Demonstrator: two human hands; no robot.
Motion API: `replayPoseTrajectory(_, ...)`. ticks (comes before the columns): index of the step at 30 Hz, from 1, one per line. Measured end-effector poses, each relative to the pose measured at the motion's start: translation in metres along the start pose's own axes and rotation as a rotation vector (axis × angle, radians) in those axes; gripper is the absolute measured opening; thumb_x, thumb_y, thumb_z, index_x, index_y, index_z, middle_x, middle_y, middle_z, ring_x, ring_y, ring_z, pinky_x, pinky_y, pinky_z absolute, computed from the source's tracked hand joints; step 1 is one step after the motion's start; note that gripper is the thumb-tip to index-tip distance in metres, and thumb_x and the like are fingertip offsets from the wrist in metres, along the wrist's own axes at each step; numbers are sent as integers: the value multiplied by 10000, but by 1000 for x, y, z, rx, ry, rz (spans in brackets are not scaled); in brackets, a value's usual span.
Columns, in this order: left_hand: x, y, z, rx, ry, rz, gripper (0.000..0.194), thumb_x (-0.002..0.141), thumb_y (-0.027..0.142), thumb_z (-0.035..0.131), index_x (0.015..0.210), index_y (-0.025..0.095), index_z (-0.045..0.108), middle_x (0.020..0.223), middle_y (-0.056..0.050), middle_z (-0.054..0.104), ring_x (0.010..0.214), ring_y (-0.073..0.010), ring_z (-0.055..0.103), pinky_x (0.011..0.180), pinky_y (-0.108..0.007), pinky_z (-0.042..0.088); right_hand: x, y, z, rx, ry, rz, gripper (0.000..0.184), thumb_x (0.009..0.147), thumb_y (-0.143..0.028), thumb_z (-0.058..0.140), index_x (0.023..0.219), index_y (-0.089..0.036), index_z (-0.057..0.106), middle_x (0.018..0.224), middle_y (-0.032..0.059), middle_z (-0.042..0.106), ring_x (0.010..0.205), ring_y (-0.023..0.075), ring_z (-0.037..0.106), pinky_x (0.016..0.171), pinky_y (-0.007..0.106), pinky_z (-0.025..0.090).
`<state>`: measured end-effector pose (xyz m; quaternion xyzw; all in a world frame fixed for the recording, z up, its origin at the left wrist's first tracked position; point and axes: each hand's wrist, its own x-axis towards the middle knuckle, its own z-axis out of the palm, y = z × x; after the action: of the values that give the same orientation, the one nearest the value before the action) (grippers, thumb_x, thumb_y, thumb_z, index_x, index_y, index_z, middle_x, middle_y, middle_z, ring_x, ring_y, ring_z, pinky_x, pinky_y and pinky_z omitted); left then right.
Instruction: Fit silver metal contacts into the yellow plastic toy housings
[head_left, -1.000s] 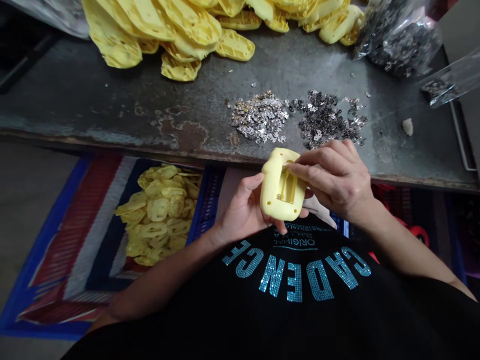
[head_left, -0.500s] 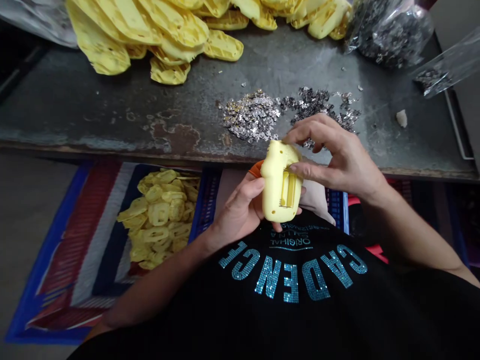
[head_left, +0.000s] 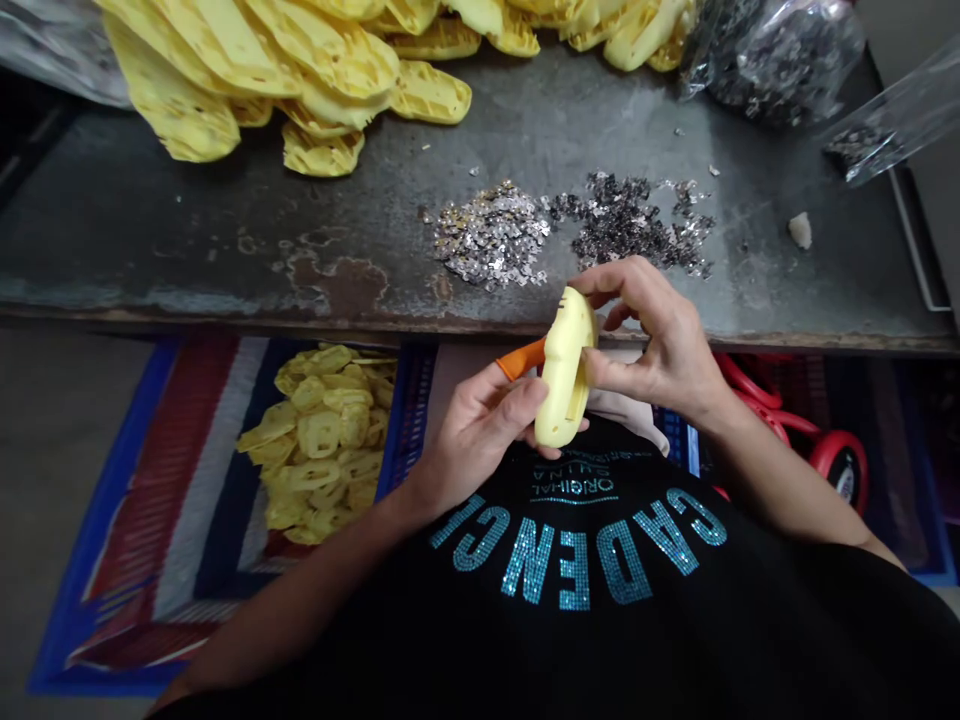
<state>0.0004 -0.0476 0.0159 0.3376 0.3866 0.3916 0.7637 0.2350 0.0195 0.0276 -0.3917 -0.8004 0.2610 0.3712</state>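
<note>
A yellow plastic housing (head_left: 561, 385) with a long slot is held just below the table's front edge, turned partly on its side. My left hand (head_left: 487, 425) grips its lower left side, thumb on the near face; an orange sleeve (head_left: 521, 358) covers one finger. With fingers on the upper end and thumb at the slot, my right hand (head_left: 652, 345) also holds the housing. Whether a small part sits under that thumb is hidden. Beyond the hands lie a heap of small silvery metal clips (head_left: 493, 238) and a darker heap of metal pieces (head_left: 637, 225).
Many yellow shells (head_left: 300, 60) are piled at the table's back left. Clear bags of metal parts (head_left: 780, 60) stand back right, near a whitish lump (head_left: 800, 231). Below the metal table (head_left: 262, 230), a blue crate (head_left: 52, 640) contains yellow pieces (head_left: 322, 430); red rings (head_left: 840, 465) lie at right.
Both hands have turned the yellow housing so its slotted face points more to the right and its edge shows. The view has shifted slightly, revealing more of the red rings.
</note>
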Motion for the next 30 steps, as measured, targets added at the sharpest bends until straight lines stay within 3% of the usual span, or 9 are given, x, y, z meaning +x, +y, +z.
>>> replayPoseTrajectory(6,1,4,-9,16,-11,-95,644,896,493,956,1454,209,805,1341,-190,846,1156,-446,849,923,-495,752,-12,7,12,91,102,5,402,920,-399,735,1260,-194,676,1151,66,715,1006,198,657,821,334,595)
replayPoseTrajectory(9,4,8,-8,19,28,-176,579,875,404,977,1403,214,833,1333,-180,851,1145,-463,848,921,-550,753,-16,9,14,68,88,42,398,926,-379,700,1276,-194,659,1187,80,721,1044,209,654,927,366,599)
replayPoseTrajectory(11,7,10,-4,23,60,-191,496,847,388,999,1303,237,876,1252,-138,880,1099,-450,862,858,-524,768,-18,9,14,41,54,73,419,931,-374,709,1310,-210,639,1252,92,726,1104,224,655,992,387,594)
replayPoseTrajectory(15,14,10,5,3,80,-164,326,802,429,1026,1068,271,924,1068,-57,910,1033,-407,881,678,-355,761,-18,7,10,-5,33,110,496,925,-364,767,1377,-213,628,1323,98,717,1189,232,654,1083,398,578)
replayPoseTrajectory(19,19,5,3,-69,36,-181,194,864,360,980,1031,290,910,1114,-28,910,1067,-380,879,712,-328,758,-28,16,-7,-28,93,31,518,1009,-424,731,1461,-195,623,1392,117,715,1269,230,659,1120,407,570)
replayPoseTrajectory(22,23,5,-5,-125,2,-175,328,931,421,916,1241,336,852,1363,-18,858,1163,-376,857,767,-327,757,-51,35,-31,-167,274,114,491,1055,-553,704,1437,-248,669,1364,101,751,1158,245,690,1046,444,572)
replayPoseTrajectory(24,26,9,-10,-143,-15,-210,529,941,459,896,1443,379,752,1503,-35,793,1215,-379,839,759,-311,751,-67,50,-43,-372,361,251,322,1045,-514,738,1239,-259,768,1191,82,787,1102,270,681,1036,480,527)
replayPoseTrajectory(27,32,16,-13,-162,-62,-284,793,904,490,913,1625,388,599,1550,-98,759,1212,-393,838,730,-313,746,-82,66,-46,-555,259,369,200,987,-441,820,1090,-270,822,1021,66,774,1074,301,656,982,479,474)
replayPoseTrajectory(30,36,19,-10,-184,-108,-332,937,884,485,922,1706,366,490,1542,-140,758,1194,-395,844,700,-316,740,-83,73,-39,-591,225,382,138,966,-366,835,1063,-267,837,990,64,760,1054,303,641,946,455,433)
